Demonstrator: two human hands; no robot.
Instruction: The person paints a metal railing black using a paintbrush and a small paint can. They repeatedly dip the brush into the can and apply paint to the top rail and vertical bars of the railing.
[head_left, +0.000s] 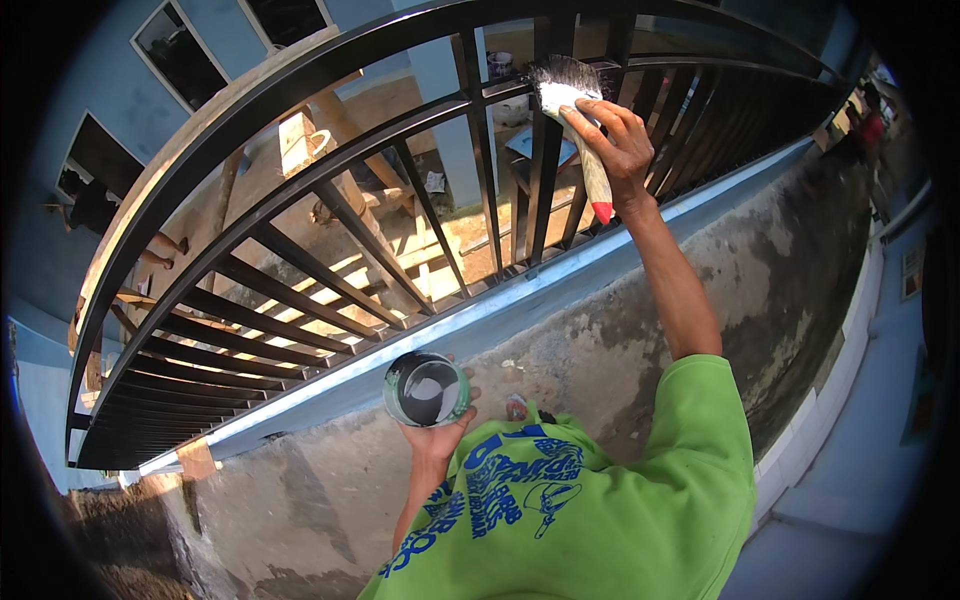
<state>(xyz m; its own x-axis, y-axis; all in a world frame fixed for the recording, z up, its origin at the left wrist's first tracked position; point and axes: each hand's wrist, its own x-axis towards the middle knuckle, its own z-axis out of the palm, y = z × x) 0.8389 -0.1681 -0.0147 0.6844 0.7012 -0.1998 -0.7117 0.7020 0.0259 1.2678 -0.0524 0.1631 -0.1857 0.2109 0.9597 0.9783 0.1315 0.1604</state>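
My right hand (619, 142) grips a wide paintbrush (594, 169) with a pale handle and a red tip. Its dark bristles lie against an upright bar near the upper rail of a black metal fence (427, 112). Lower down, my left hand (442, 431) holds an open-topped round container (426, 390) with dark, glossy paint inside. Its fingers wrap the right side and underside of the container, which is in front of my green shirt. Whether the bristles touch the bar or only hover close to it is hard to tell.
The fence stands on a low light-blue wall (480, 300) beside a concrete path (315, 487). Behind the bars are wooden boards and posts (300, 142). A person (94, 214) stands far left beyond the fence; people (870, 124) are far right.
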